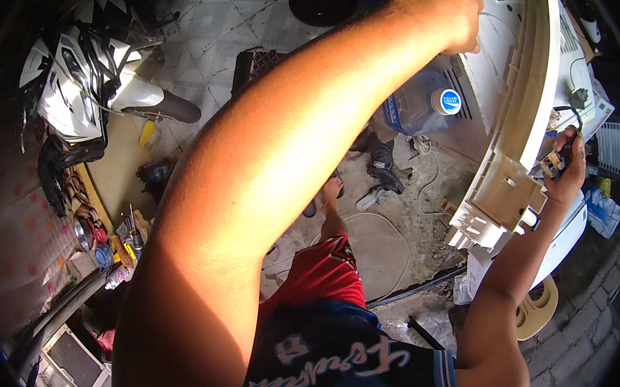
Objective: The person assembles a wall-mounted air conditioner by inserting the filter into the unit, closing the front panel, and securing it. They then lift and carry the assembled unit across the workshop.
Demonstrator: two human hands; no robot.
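A long cream plastic panel (521, 116) with ribs and a boxy, clipped end stands upright to the right of the middle. My right hand (570, 172) is closed around a small metal-and-black electrical part (553, 165) beside the panel's right edge. A black cable (571, 113) loops above that hand. My left arm reaches across the view to the top, where my left hand (447, 14) curls over a white appliance surface (495, 33), left of the panel. Its fingers are bent in, and whatever they may hold is hidden.
A large clear bottle (415, 107) with a white cap stands below my left forearm. Dark shoes (384, 167) and a pale cord (428, 196) lie on the concrete. At left are a white motorcycle (75, 92) and assorted tools (125, 244). A cream plastic piece (538, 308) lies right.
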